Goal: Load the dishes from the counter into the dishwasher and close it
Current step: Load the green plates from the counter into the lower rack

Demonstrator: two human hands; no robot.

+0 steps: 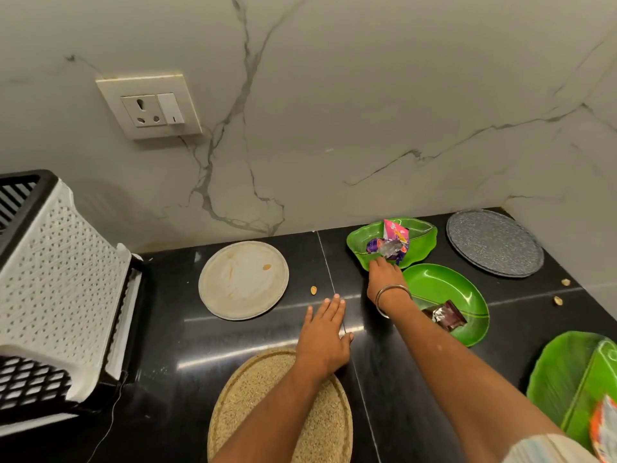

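Note:
Several dishes lie on the black counter [173,335]. A soiled beige round plate [243,280] sits at centre left. A speckled tan plate [280,409] lies at the near edge under my left forearm. My left hand [325,334] rests flat on the counter, fingers straight. My right hand [383,279] reaches to the near rim of a green leaf-shaped dish [360,240] that holds crumpled wrappers [390,243]; its fingertips are hidden. A green oval plate [444,289] with a brown wrapper [444,315] lies just right of my wrist. A grey speckled plate [494,242] sits at the far right.
A black and white plastic crate [60,295] stands at the left edge. Another green leaf dish [574,379] is at the lower right. Small shell bits [313,290] lie scattered on the counter. A marble wall with a socket [150,106] backs the counter.

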